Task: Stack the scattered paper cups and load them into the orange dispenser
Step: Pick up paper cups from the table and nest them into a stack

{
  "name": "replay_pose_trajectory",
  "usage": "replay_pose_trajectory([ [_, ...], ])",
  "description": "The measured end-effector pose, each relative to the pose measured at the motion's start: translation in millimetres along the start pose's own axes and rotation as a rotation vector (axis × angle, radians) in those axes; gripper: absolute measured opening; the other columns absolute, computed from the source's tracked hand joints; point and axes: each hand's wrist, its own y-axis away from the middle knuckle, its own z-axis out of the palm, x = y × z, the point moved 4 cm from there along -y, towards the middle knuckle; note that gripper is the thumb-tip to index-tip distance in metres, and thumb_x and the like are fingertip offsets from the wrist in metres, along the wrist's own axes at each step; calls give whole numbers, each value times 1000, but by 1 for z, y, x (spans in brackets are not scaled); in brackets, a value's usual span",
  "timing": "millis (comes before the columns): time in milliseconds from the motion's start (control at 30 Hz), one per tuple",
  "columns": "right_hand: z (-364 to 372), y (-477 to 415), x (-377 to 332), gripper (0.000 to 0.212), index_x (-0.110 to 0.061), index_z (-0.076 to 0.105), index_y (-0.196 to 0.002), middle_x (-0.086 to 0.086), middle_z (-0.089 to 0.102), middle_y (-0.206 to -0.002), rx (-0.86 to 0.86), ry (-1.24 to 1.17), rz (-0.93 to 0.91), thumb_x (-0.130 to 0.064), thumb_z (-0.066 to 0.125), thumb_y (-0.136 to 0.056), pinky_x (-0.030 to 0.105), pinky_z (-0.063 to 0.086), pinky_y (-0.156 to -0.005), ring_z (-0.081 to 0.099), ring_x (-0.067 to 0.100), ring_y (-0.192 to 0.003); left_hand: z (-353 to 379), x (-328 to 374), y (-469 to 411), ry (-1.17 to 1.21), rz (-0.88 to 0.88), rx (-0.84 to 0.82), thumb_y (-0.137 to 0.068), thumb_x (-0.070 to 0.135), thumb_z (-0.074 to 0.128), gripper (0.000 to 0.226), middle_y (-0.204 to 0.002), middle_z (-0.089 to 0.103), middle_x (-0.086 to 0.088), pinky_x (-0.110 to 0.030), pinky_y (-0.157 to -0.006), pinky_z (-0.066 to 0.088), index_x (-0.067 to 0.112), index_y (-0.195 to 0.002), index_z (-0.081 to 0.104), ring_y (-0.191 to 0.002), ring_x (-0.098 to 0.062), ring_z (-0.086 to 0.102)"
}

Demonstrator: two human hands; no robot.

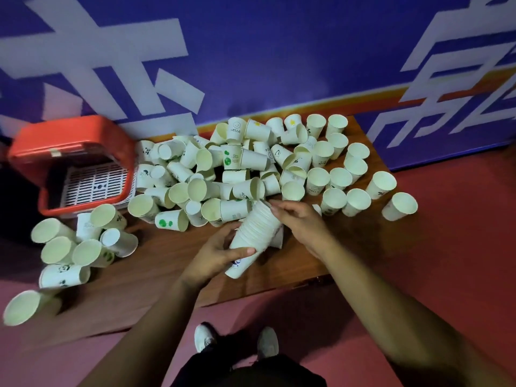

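Note:
A tilted stack of nested white paper cups [255, 236] hangs over the wooden table [156, 263], its open end pointing up toward the cup pile. My left hand [220, 254] grips the stack around its lower part. My right hand [300, 219] rests at the stack's upper rim, fingers touching the topmost cup. Several loose paper cups [251, 160] lie scattered and heaped across the table, some upright, some on their sides. The orange dispenser [75, 160] stands at the far left with its front open, showing a white grille inside.
A small group of cups [83, 247] lies at the table's left front, one [25, 305] near the edge. A blue wall with white lettering [251, 65] backs the table. Red floor [446, 233] lies on the right, and my white shoes [237, 339] stand below.

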Motion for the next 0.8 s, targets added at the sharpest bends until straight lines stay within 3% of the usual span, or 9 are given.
replay_pose_trajectory([
  [67, 25, 0, 0, 30, -15, 67, -122, -7, 65, -126, -7, -2, -13, -26, 63, -94, 18, 46, -98, 57, 2, -116, -16, -3, 14, 18, 17, 23, -78, 16, 85, 66, -126, 70, -6, -30, -88, 56, 17, -137, 54, -116, -21, 68],
  [133, 50, -1, -6, 29, -16, 67, -121, -7, 64, -123, -53, -16, -17, -25, 63, -95, 12, 48, -88, 58, 3, -113, -34, -7, 30, 44, 31, 55, -76, 20, 84, 70, -127, 69, -6, -32, -89, 56, 19, -138, 53, -116, -23, 67],
  [200, 76, -5, -13, 26, -24, 66, -118, -8, 65, -122, -104, -26, -40, -30, 64, -93, 20, 47, -92, 58, 5, -117, -55, -8, 45, 83, 48, 99, -76, 20, 83, 68, -127, 69, -7, -34, -89, 55, 20, -138, 53, -117, -25, 67],
  [267, 105, -10, -23, 36, -31, 60, -124, -11, 62, -129, -130, -93, -10, -41, 67, -90, 30, 46, -100, 55, 5, -121, -78, -6, 59, 131, 81, 143, -78, 19, 81, 66, -130, 68, -7, -40, -94, 55, 21, -138, 53, -118, -26, 66],
  [333, 141, -16, -32, 37, -29, 60, -125, -8, 62, -127, -147, -166, 39, -44, 64, -91, 39, 48, -101, 57, 10, -120, -110, -3, 74, 185, 118, 232, -78, 22, 81, 69, -131, 67, -5, -42, -96, 55, 21, -140, 51, -119, -25, 66],
  [467, 230, -26, -44, 37, -20, 62, -123, 0, 66, -124, -274, -84, 31, -42, 62, -93, 42, 52, -100, 62, 16, -117, -188, 1, 97, 267, 205, 390, -73, 27, 83, 73, -130, 68, -3, -40, -96, 53, 21, -139, 50, -122, -23, 64],
  [567, 299, -37, -56, 38, -20, 58, -129, 2, 66, -124, -353, 5, -3, -34, 62, -94, 37, 53, -98, 63, 11, -114, -248, 0, 111, 269, 253, 422, -72, 25, 82, 71, -131, 68, -5, -41, -99, 51, 18, -136, 52, -124, -25, 62],
  [667, 368, -50, -71, 27, -23, 59, -122, -2, 69, -118, -374, 30, -25, -24, 62, -95, 31, 53, -95, 66, 8, -107, -314, -3, 128, 169, 280, 457, -74, 31, 82, 70, -135, 65, -5, -52, -107, 47, 19, -137, 55, -128, -26, 59],
  [800, 448, -81, -90, 34, -15, 57, -125, -3, 68, -117, -379, 75, -83, -18, 66, -93, 18, 52, -83, 67, 1, -100, -408, -3, 140, 79, 278, 453, -83, 35, 76, 57, -136, 64, -2, -55, -110, 44, 24, -137, 60, -129, -26, 58],
])
